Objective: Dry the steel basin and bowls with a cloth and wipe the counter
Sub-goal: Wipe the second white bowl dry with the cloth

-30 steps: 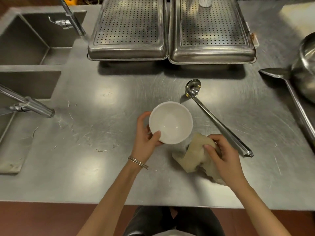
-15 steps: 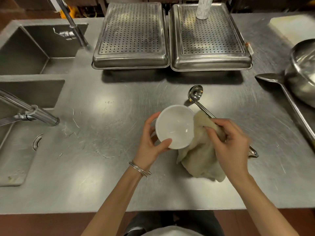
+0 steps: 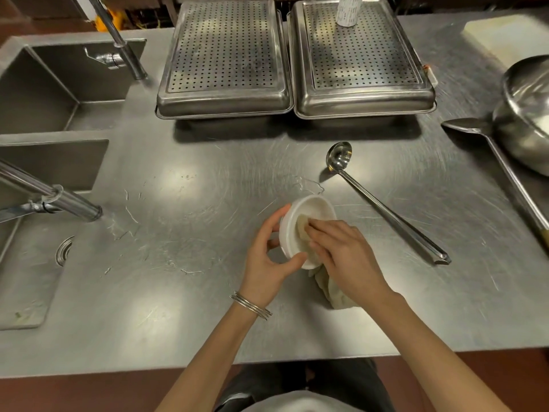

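Observation:
A small white bowl (image 3: pixel 315 207) is tilted on its side just above the steel counter (image 3: pixel 184 286), mouth facing right. My left hand (image 3: pixel 269 257) grips its rim and outer wall with thumb and fingers. My right hand (image 3: pixel 341 257) presses a beige cloth (image 3: pixel 335 292) into the bowl's inside; the rest of the cloth hangs below my palm onto the counter. A steel basin (image 3: pixel 528 114) sits at the right edge, partly cut off.
A long steel ladle (image 3: pixel 383 203) lies diagonally right of the bowl. A big spoon (image 3: pixel 481 135) leans by the basin. Two perforated steel trays (image 3: pixel 225 60) (image 3: pixel 361 60) stand at the back. Sinks (image 3: pixel 38 87) and faucets (image 3: pixel 59 200) are at the left, with water streaks nearby.
My left hand has tipped the bowl from upright onto its side. My right hand has lifted the cloth from the counter and pushed it into the bowl.

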### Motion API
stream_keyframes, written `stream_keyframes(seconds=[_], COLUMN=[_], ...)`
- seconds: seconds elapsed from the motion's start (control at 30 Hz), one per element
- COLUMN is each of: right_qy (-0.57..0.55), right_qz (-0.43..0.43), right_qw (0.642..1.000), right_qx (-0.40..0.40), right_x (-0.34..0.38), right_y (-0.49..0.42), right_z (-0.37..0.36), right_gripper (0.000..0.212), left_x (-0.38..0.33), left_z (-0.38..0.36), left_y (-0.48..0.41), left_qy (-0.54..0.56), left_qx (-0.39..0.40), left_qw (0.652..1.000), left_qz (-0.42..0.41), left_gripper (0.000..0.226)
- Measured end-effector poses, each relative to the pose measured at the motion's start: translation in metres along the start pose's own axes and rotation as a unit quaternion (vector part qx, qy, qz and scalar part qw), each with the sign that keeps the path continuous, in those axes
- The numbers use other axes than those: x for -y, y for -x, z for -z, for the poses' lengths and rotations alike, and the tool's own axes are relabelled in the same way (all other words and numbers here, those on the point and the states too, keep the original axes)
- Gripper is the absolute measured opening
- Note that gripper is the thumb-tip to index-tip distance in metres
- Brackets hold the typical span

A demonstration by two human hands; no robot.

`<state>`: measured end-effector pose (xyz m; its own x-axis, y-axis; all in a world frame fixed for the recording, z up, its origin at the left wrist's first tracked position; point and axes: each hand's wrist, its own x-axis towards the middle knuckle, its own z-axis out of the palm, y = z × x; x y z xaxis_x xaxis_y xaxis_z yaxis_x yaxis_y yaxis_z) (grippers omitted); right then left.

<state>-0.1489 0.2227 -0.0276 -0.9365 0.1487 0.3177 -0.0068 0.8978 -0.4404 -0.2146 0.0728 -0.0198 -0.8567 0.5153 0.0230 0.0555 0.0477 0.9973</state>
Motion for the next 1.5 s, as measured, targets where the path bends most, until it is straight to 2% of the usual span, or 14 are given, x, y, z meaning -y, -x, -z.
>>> stream_keyframes(seconds=[0.07,0.27,0.47,0.53,0.63,0.77,0.9,1.07,1.13,1.2,1.27,1.37,1.43,1.5], right_qy=[0.029,-0.087,0.098,0.122,0.059,-0.066,-0.095,0.179,0.150,0.098,0.071,0.156,0.147,0.085], right_qz=[0.030,0.070,0.220,0.197,0.092,0.024,0.080,0.252,0.202,0.079,-0.006,0.029,0.077,0.081], right_qw=[0.999,0.990,0.962,0.968,0.993,0.994,0.983,0.944,0.966,0.991,0.993,0.987,0.985,0.992], right_qx=[0.014,0.086,0.131,0.097,0.039,0.080,0.138,0.115,0.054,-0.049,-0.097,-0.013,0.047,0.047], right_x=[-0.002,-0.011,-0.037,-0.038,-0.026,-0.011,-0.024,-0.063,-0.060,-0.051,-0.041,-0.029,-0.023,-0.020], right_y=[0.006,0.019,0.019,0.019,0.025,0.024,0.030,0.017,0.015,0.017,0.017,0.010,0.005,-0.002], right_z=[-0.005,-0.013,0.002,-0.002,-0.020,-0.029,-0.019,-0.002,0.003,0.006,0.013,0.012,0.002,-0.005], right_gripper=[0.034,0.024,0.029,0.034,0.043,0.040,0.045,0.029,0.030,0.038,0.043,0.031,0.033,0.038], left_x=[0.002,0.009,0.014,0.014,0.011,0.014,0.018,0.017,0.016,0.016,0.018,0.018,0.015,0.012], left_z=[0.002,0.004,0.003,0.002,-0.002,-0.005,-0.002,-0.001,0.000,0.003,0.008,0.012,0.009,0.005], left_y=[0.000,0.003,0.008,0.005,-0.001,-0.006,-0.009,-0.016,-0.021,-0.022,-0.022,-0.020,-0.019,-0.019], left_qy=[0.008,0.034,0.075,0.087,0.104,0.127,0.128,0.131,0.154,0.166,0.174,0.161,0.136,0.125], left_qx=[-0.008,0.000,0.042,0.040,0.029,0.005,0.026,0.069,0.065,0.046,0.021,0.024,0.059,0.072], left_qw=[1.000,0.998,0.982,0.981,0.981,0.975,0.970,0.956,0.951,0.951,0.949,0.949,0.954,0.954], left_qz=[0.004,0.060,0.166,0.170,0.160,0.180,0.203,0.254,0.259,0.258,0.262,0.268,0.262,0.261], left_gripper=[0.069,0.067,0.068,0.068,0.068,0.070,0.071,0.068,0.065,0.066,0.068,0.067,0.067,0.067])
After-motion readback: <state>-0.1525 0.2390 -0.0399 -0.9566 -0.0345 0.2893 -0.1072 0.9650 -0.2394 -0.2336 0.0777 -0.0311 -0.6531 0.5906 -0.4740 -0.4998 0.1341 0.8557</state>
